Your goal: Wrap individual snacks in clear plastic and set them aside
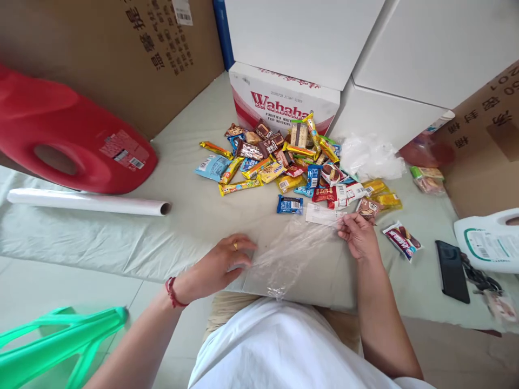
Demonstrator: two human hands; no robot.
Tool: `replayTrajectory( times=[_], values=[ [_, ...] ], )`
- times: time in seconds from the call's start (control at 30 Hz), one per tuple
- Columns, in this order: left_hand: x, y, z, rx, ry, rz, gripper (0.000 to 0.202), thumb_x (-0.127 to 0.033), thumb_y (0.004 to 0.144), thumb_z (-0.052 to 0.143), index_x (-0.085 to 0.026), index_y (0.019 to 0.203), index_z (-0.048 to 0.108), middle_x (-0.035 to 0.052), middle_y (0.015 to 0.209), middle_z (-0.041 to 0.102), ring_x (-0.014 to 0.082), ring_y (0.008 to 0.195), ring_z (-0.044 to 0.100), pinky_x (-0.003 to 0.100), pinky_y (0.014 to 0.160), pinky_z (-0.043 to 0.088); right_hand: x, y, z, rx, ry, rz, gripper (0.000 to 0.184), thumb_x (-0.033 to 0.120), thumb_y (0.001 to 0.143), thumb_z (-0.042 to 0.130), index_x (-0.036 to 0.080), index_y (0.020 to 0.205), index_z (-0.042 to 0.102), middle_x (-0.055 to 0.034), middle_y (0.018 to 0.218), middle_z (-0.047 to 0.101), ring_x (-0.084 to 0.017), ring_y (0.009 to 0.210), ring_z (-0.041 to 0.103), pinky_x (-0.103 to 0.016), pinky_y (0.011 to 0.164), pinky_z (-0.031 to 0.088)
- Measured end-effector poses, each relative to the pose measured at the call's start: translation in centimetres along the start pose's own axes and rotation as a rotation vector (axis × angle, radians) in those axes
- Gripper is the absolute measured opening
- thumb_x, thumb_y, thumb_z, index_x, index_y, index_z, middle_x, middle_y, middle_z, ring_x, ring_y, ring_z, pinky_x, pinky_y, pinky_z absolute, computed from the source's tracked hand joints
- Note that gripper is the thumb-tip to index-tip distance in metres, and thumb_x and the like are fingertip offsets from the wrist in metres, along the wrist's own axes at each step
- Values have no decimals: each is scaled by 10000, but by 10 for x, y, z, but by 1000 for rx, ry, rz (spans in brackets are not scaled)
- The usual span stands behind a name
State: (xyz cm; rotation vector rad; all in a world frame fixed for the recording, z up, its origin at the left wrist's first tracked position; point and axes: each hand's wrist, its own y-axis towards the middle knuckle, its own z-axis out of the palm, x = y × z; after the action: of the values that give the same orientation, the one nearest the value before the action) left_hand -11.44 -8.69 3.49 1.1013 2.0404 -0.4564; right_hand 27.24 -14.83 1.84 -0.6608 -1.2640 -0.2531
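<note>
A clear plastic bag (290, 254) lies stretched across the table's front part, between my two hands. My right hand (359, 235) pinches its upper right end between thumb and fingers. At the bag's left side is my left hand (221, 265), its fingers apart and close to the film; whether they touch it is hard to see. A white paper slip (322, 214) lies by the bag's upper end. Just beyond is a heap of wrapped snacks (271, 170), with a blue-wrapped snack (290, 205) at its near edge. One wrapped cake (402, 241) lies right of my right hand.
Behind the snacks stands a Wahaha carton (284, 102), beside crumpled clear plastic (371, 156). On the left are a red jug (81, 140) and a white roll (87, 202). A phone (452, 270), keys (480, 275) and a white bottle (492, 243) are at right. A green stool (60, 346) stands below.
</note>
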Motion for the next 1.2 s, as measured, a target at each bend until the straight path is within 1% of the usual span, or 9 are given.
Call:
replayTrajectory(
  times=[0.1,0.23,0.33,0.47,0.6,0.73,0.83,0.97,1.2],
  values=[
    [-16,9,3,-190,10,-81,157,-227,912,596,-283,937,741,64,1253,689,261,1193,592,392,975,499,6,-9,2,38,-45,-68,384,455,594,945,204,770,714,19,731,681,-109,642,626,-192,514,570],
    [-53,46,21,-339,-182,-97,119,-244,939,574,-242,937,693,57,973,702,192,895,639,310,799,506,12,-18,0,64,-71,-100,370,453,594,946,197,752,730,13,711,656,-123,664,606,-210,533,561],
    [-78,84,56,-351,-259,-64,94,-215,927,573,-225,908,665,43,912,664,164,772,604,279,680,464,14,-23,-1,72,-72,-76,386,485,597,937,201,757,731,8,740,664,-123,665,605,-209,520,545],
    [-97,124,110,-395,-69,-118,82,-271,878,682,-217,870,620,48,932,613,201,820,592,311,713,441,15,-34,3,62,-90,-81,396,515,621,913,196,729,707,15,695,645,-85,546,519,-182,430,420],
    [-98,144,137,-431,37,-170,274,-387,845,750,-212,1031,649,87,1063,597,260,964,595,336,733,448,18,-44,11,39,-124,-128,388,514,642,898,193,684,684,61,553,528,-53,446,334,-201,395,240],
    [-88,151,140,-503,-120,-149,121,-287,928,616,-211,935,709,74,932,629,245,958,593,349,814,444,21,-47,18,51,-131,-141,395,507,638,901,191,646,664,68,530,480,-55,457,309,-215,418,216],
    [-78,153,138,-512,-403,-177,138,-256,903,620,-209,833,729,36,798,624,187,776,564,315,752,429,22,-45,20,73,-85,-88,418,528,636,899,188,648,656,68,525,471,-47,443,289,-209,405,181],
    [-69,154,135,-503,-778,-295,190,-358,847,687,-187,771,722,12,766,638,154,701,529,282,692,408,20,-44,19,89,-3,-55,408,579,718,831,205,850,734,50,610,543,-50,443,319,-201,393,191],
    [-70,148,124,-516,-800,-291,235,-400,848,680,-177,786,722,10,789,633,152,742,534,276,719,407,-4,-56,24,110,-170,-186,362,511,711,864,229,911,755,-18,900,699,-148,796,584,-245,681,477]
  ],
)
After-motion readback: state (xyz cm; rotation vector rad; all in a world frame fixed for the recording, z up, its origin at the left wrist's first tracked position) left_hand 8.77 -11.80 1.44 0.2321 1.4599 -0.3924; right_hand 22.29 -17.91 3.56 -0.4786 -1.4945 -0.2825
